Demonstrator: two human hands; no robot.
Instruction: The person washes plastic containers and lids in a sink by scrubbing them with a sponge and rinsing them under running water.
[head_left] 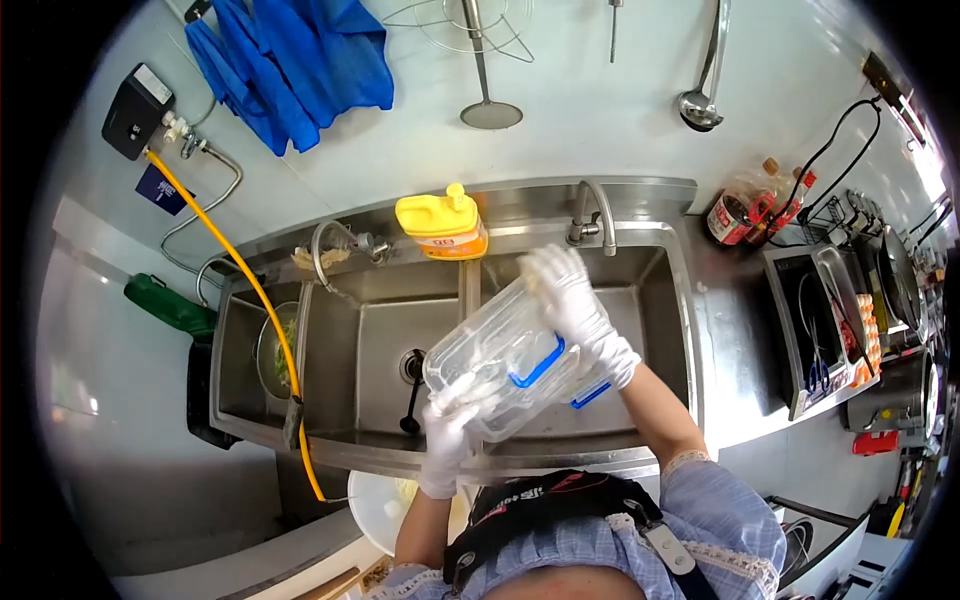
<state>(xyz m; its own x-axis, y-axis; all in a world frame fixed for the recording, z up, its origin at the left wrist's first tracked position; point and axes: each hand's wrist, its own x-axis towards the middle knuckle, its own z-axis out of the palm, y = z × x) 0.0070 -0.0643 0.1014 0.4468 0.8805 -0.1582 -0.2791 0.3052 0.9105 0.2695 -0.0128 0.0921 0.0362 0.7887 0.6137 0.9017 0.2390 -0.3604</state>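
A clear plastic container (480,340) is being held tilted between two white-gloved hands, right over the sink, across the divider between the middle basin (375,335) and the right basin (660,330). Its near-left edge is clamped by the left hand (450,430); its far-right side is met by the right hand (578,305), those fingertips blurred, so whether they are closed on it cannot be told. Blue handles (538,362) are seen on the container's right side, below the right hand. Just beyond, on the far ledge, a yellow jug (440,228) is stood, flanked by a left tap (320,250) and a right tap (605,215). Over in the small left basin, greens (288,345) are held in a round bowl (262,350), crossed by a yellow hose (226,243).
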